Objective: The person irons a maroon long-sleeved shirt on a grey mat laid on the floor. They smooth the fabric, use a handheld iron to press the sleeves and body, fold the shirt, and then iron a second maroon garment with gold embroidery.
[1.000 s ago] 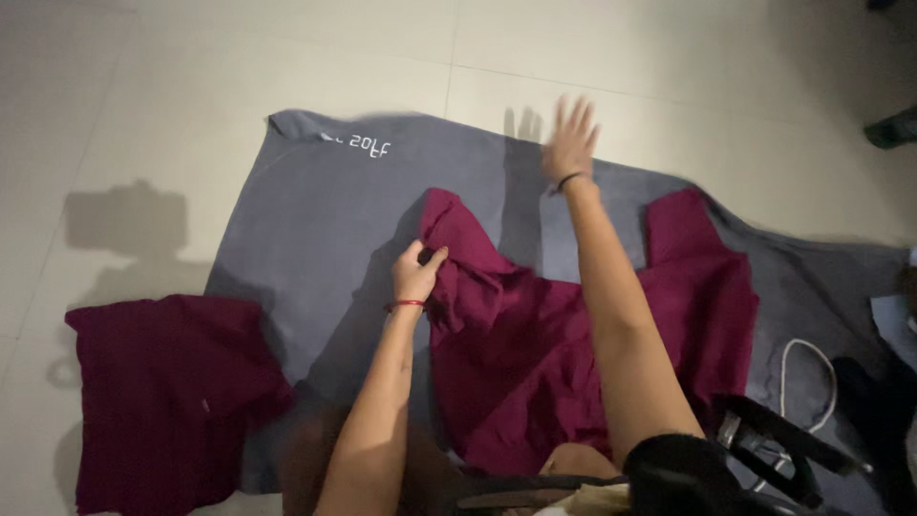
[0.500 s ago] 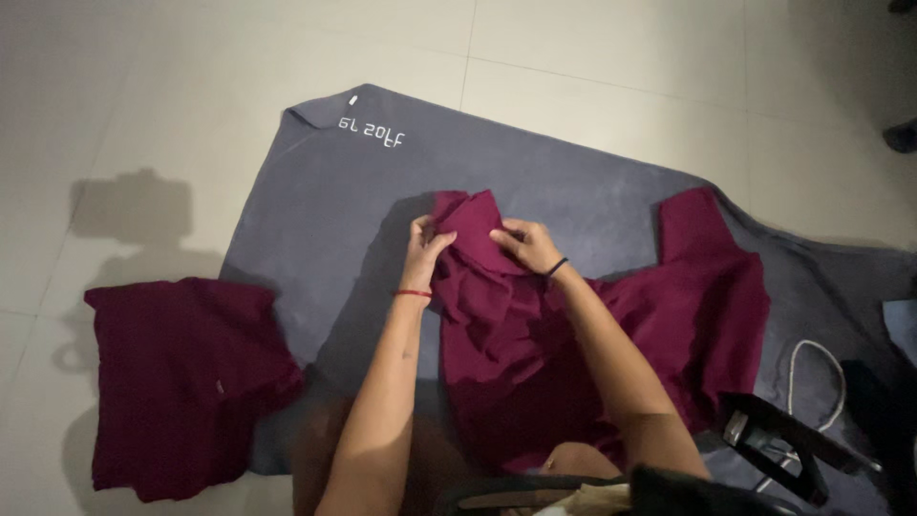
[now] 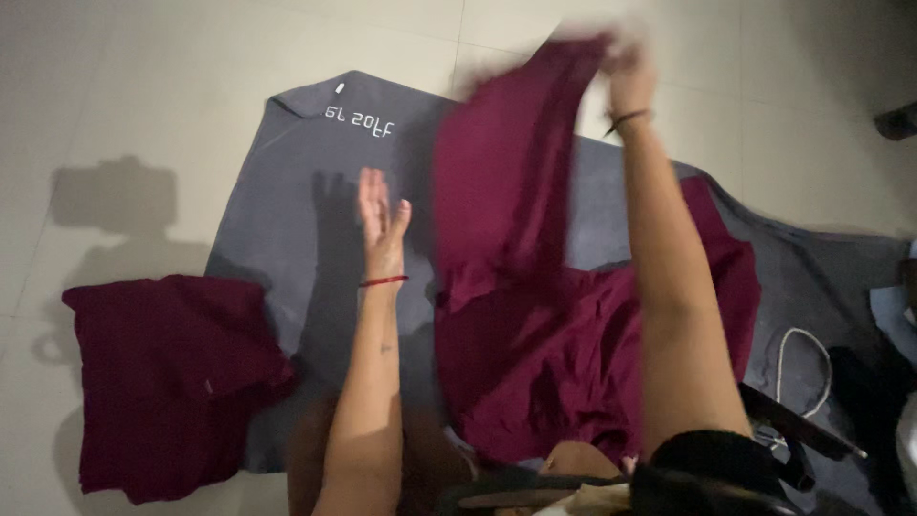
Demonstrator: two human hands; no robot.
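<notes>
A maroon garment (image 3: 521,287) lies on a grey blanket (image 3: 287,191) spread over the floor. My right hand (image 3: 626,62) is raised high and grips one end of the garment, pulling it up off the blanket; the hand is blurred. My left hand (image 3: 380,222) hovers flat and open just left of the lifted cloth, fingers apart, holding nothing. It wears a red thread at the wrist. A dark band sits on my right wrist.
A second maroon garment (image 3: 162,377), folded, lies on the pale tiled floor (image 3: 143,86) at the blanket's left edge. A white cord (image 3: 798,368) and a black hanger-like object (image 3: 793,430) lie at the lower right. Dark items sit at the right edge.
Both hands held the garment's bunched end half a second ago. My right hand has swept up and away with the cloth; my left hand has let go and opened.
</notes>
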